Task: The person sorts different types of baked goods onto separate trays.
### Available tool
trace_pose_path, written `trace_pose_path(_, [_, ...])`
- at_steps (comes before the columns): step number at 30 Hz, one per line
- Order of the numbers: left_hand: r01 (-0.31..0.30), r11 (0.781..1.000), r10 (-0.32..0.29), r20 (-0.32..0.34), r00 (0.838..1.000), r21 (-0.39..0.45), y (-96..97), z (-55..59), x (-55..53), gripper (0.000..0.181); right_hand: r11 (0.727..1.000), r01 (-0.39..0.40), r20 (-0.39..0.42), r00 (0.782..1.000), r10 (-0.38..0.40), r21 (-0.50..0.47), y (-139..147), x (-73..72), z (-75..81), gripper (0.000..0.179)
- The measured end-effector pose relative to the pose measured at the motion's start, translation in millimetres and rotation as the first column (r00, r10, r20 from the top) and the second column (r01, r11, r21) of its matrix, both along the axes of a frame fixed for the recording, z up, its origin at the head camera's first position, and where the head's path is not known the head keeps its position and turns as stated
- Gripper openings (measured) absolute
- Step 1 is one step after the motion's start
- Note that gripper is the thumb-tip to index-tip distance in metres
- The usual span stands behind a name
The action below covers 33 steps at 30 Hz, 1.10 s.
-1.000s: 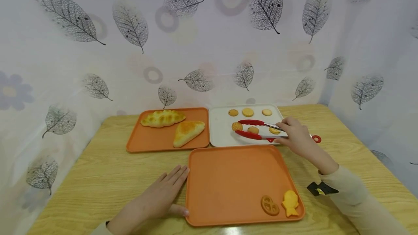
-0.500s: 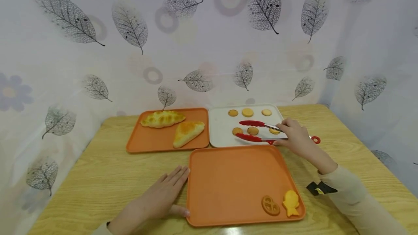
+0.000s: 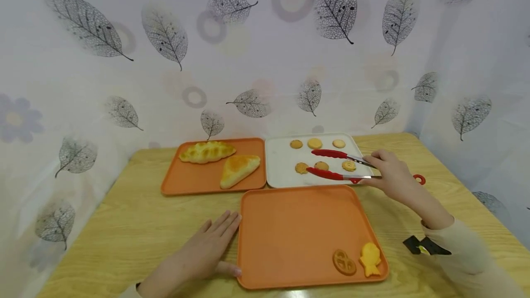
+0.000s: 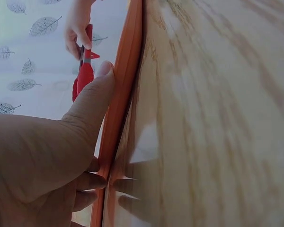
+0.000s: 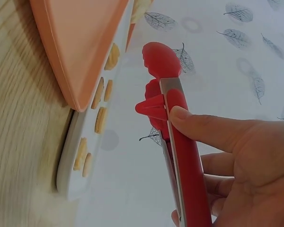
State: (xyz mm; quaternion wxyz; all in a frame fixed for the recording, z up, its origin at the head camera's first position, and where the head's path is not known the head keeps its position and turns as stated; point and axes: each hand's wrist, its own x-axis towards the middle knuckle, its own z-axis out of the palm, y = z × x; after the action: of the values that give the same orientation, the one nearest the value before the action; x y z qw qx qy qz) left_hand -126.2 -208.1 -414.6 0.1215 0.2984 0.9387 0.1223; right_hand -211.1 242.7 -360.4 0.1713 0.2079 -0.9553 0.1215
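Observation:
My right hand (image 3: 393,176) grips a pair of red-tipped metal tongs (image 3: 325,174) over the white tray (image 3: 279,169). The tongs' arms are spread, and nothing is pinched between their tips. A ridged round cookie (image 3: 301,168) lies on the tray just left of the lower tip. In the right wrist view, my thumb lies along the red handle of the tongs (image 5: 185,156), with fingers curled round the other side. My left hand (image 3: 204,245) rests at the left edge of the front orange tray (image 3: 285,233), fingers straight; the left wrist view shows the thumb (image 4: 97,92) against its rim.
Several more cookies lie on the white tray, including a ring-shaped one (image 3: 349,165). A pretzel cookie (image 3: 344,262) and a fish-shaped cookie (image 3: 370,259) sit in the front tray's near right corner. A braided bread (image 3: 207,152) and a triangular bread (image 3: 240,170) occupy the back-left orange tray (image 3: 186,183).
The ridged cookie was between the tongs' tips; it now lies free on the white tray. The right hand and tongs have shifted to the right. The left hand stays put.

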Motion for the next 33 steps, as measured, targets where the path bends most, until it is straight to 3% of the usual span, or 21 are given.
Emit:
trace_pose_path(8, [-0.001, 1.0, 0.0, -0.026, 1.0, -0.009, -0.3, -1.3, 0.4, 0.114, 0.999, -0.043, -0.11, 0.993, 0.043, -0.003, 18, 22.5, -0.2, 0.055])
trace_pose_path(16, [0.016, 1.0, -0.016, -0.037, 0.999, -0.007, -1.8, -1.4, -1.8, 0.113, 0.994, -0.106, -0.121, 0.987, 0.102, -0.027, 41, 42.4, -2.8, 0.054])
trace_pose_path(27, [0.019, 1.0, -0.02, -0.038, 0.999, -0.018, -1.2, 0.3, -1.9, 0.112, 0.992, -0.12, -0.069, 0.991, 0.117, -0.032, 71, 69.7, -6.8, 0.055])
trace_pose_path(33, [0.017, 1.0, -0.018, -0.035, 0.999, -0.015, -1.1, 0.8, -2.3, 0.113, 0.986, -0.168, -0.102, 0.98, 0.168, 0.007, 90, 88.2, -11.0, 0.064])
